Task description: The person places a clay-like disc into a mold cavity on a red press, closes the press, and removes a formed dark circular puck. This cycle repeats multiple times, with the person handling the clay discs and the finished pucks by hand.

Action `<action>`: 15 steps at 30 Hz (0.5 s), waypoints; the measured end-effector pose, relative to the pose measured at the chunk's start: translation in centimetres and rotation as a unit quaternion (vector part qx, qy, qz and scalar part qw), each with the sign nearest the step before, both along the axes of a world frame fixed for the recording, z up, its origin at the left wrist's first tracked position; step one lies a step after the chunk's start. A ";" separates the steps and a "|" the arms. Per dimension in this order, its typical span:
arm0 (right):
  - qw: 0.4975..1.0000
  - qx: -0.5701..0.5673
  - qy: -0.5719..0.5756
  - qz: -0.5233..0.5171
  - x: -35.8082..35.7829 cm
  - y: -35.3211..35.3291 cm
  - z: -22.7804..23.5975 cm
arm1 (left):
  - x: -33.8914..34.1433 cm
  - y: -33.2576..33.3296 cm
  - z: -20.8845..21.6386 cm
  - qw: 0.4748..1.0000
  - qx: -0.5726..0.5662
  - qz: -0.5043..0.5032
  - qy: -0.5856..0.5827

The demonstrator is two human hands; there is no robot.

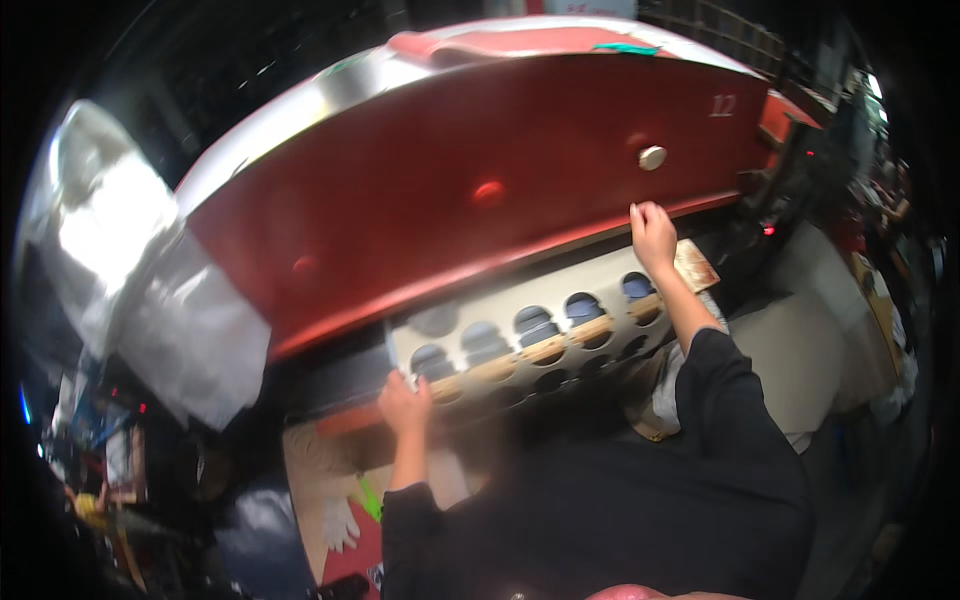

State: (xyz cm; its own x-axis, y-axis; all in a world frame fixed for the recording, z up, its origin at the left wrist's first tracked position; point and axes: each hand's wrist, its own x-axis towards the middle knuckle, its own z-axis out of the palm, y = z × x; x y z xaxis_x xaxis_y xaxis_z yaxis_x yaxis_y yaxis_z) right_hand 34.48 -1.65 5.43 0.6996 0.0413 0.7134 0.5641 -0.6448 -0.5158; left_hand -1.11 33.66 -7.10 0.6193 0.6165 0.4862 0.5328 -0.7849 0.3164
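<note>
A pale board with rows of round holes (500, 322) slants across in front of me, with bluish and grey material and a wooden strip showing through some holes. My left hand (405, 403) is at the board's left edge, its fingers closed. Blur hides whether they grip the edge or something thin lying along it. Raised past the board's far right corner, my right hand (654, 238) has its fingertips pressed together in a pinch. What lies between them is too small to make out. Just beyond is a large dark red machine panel (400, 180), with a round pale knob (652, 158) above my right hand.
Crumpled clear plastic sheeting (190, 320) hangs at the left. A stained wooden block (697, 265) sits by the board's right end. White gloves (340, 525) lie at lower left on a tan and red surface. A beige rounded shape (790, 350) stands at the right.
</note>
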 end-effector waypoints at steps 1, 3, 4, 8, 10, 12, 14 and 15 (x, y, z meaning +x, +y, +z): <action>0.999 0.014 -0.024 -0.035 2.5 -1.1 2.0 | 0.9 0.5 -0.1 1.000 0.006 0.002 -0.007; 1.000 -0.004 0.015 -0.007 6.4 -2.3 5.3 | 2.4 1.4 -0.1 1.000 0.010 0.010 0.000; 0.999 -0.027 0.030 0.002 7.8 -1.8 6.1 | 2.9 1.8 0.0 1.000 0.015 0.021 0.005; 0.997 -0.063 0.036 0.007 9.1 -1.6 6.1 | 4.4 2.9 0.0 1.000 0.016 0.017 0.011; 0.997 -0.034 0.073 0.007 7.8 -2.4 4.9 | 4.7 3.1 0.0 1.000 0.006 0.014 0.008; 0.994 -0.035 0.108 -0.001 4.6 -2.8 2.9 | 4.7 3.1 -0.1 0.999 0.029 0.011 -0.008; 0.987 -0.075 0.138 0.039 0.5 -1.6 0.2 | 4.8 2.9 -0.2 0.999 0.027 0.024 -0.001; 0.948 -0.002 0.303 0.100 -1.5 -0.6 -1.4 | 4.8 2.8 -0.3 1.000 0.025 0.011 -0.005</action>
State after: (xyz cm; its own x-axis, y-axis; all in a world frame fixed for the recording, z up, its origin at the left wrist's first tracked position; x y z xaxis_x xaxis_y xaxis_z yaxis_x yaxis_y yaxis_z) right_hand 32.97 -2.27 4.06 0.9586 0.2185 0.1824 0.2761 -0.5582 -0.7824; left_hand 3.67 36.51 -7.42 0.6007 0.6049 0.5228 0.5479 -0.7877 0.2817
